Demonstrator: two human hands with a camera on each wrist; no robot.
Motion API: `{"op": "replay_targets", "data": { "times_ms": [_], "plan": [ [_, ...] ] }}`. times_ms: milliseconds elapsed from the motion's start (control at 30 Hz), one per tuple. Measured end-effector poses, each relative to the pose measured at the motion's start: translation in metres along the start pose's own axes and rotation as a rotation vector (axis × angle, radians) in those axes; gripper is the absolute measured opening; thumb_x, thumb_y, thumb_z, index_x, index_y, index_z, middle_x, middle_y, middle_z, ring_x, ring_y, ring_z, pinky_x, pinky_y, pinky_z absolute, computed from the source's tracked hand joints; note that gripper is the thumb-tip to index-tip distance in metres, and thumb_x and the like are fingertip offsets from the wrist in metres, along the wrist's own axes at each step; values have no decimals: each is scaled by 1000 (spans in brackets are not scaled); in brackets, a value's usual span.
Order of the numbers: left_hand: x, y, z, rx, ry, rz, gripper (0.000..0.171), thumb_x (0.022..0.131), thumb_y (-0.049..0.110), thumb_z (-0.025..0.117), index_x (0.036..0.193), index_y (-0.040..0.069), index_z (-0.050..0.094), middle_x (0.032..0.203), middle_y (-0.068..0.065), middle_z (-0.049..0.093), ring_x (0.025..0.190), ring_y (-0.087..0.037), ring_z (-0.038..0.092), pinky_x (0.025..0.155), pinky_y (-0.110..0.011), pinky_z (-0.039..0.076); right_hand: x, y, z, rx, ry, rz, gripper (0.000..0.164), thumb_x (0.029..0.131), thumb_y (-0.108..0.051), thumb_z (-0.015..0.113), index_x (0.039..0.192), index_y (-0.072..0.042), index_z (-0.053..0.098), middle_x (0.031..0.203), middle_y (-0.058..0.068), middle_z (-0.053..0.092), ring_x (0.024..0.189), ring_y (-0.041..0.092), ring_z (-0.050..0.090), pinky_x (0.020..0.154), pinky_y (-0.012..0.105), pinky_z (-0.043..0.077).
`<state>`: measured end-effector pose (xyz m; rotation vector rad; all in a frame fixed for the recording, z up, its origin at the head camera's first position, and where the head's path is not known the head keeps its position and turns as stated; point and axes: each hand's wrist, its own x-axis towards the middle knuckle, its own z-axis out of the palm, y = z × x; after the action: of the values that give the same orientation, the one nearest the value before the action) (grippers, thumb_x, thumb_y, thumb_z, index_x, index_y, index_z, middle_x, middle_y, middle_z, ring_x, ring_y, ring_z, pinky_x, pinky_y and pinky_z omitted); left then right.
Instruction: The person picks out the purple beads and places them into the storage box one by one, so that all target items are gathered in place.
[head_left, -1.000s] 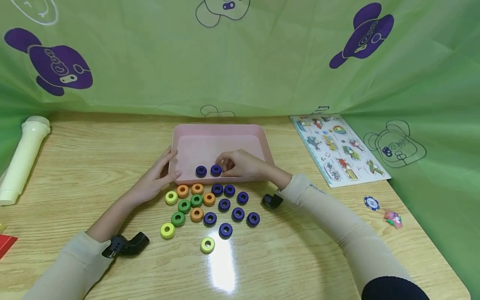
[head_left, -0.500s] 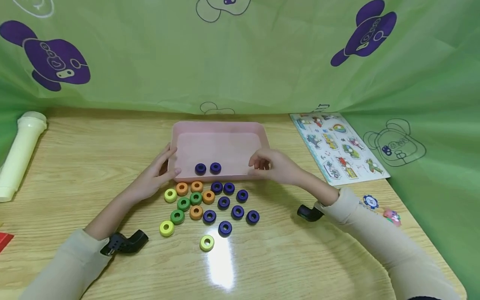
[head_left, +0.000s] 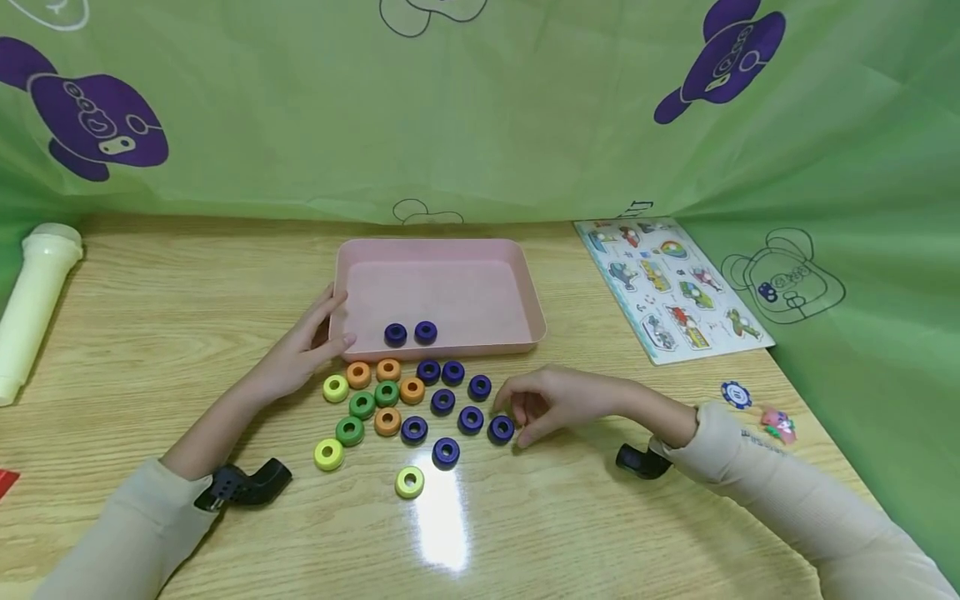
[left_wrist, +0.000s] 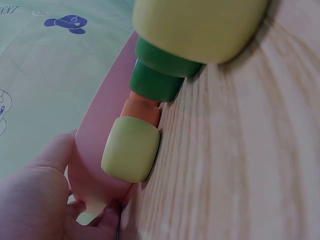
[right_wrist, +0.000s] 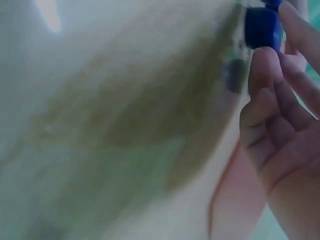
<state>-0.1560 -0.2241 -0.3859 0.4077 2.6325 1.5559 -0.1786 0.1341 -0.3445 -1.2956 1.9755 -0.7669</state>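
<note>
In the head view my left hand (head_left: 303, 350) grips the front left corner of a pink tray (head_left: 536, 321), thumb over the rim. The left wrist view also shows this hand (left_wrist: 45, 200) at the pink wall. Two dark blue rings (head_left: 395, 335) sit inside the tray near its front wall. Right of the loose rings, my right hand (head_left: 558, 406) has thumb and forefinger apart beside a dark blue ring (head_left: 501, 429). In the right wrist view its fingertips are close to that blue ring (right_wrist: 262, 29); whether they touch cannot be told.
In front of the tray lie several blue, orange (head_left: 387, 421), green (head_left: 349, 431) and yellow (head_left: 409, 482) rings. A picture puzzle board (head_left: 671, 292), a blue-and-white chip (head_left: 737, 395) and a small pink toy (head_left: 778, 425) lie right. A cream tube-shaped thing (head_left: 37, 308) lies far left.
My right hand has left the blue ring inside the tray, moved right over the rim, and come down toward the loose blue rings. The left hand has stayed at the tray.
</note>
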Motion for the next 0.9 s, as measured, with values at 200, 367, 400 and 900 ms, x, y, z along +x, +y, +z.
{"op": "replay_targets", "data": {
  "times_ms": [200,367,400,900],
  "plan": [
    [0,1,1,-23,-11,8,63,86,30,48,136,12,14,140,-4,-5,124,-20,-2,96,-47,10,2,6,7,-8,-10,8,38,70,-25,68,104,-17,53,74,-2,55,61,6,49,52,22,42],
    [0,1,0,-17,-4,4,63,85,30,48,136,13,15,140,-4,-5,124,-20,-1,96,-47,9,4,9,10,-20,-5,21,40,69,-27,68,105,-17,53,73,-3,54,60,5,48,51,21,42],
    [0,1,0,-15,-4,6,63,86,30,48,136,13,15,140,-4,-5,124,-20,-2,96,-47,9,4,9,10,-24,-4,23,41,69,-27,68,105,-17,52,73,-3,53,59,5,47,51,21,41],
    [-5,25,-1,-53,-13,-3,61,87,20,48,135,5,14,139,-11,-5,124,-26,-1,96,-48,10,8,5,13,-99,6,27,31,71,-26,67,98,-23,52,72,-8,51,61,4,47,52,20,41]
  ]
}}
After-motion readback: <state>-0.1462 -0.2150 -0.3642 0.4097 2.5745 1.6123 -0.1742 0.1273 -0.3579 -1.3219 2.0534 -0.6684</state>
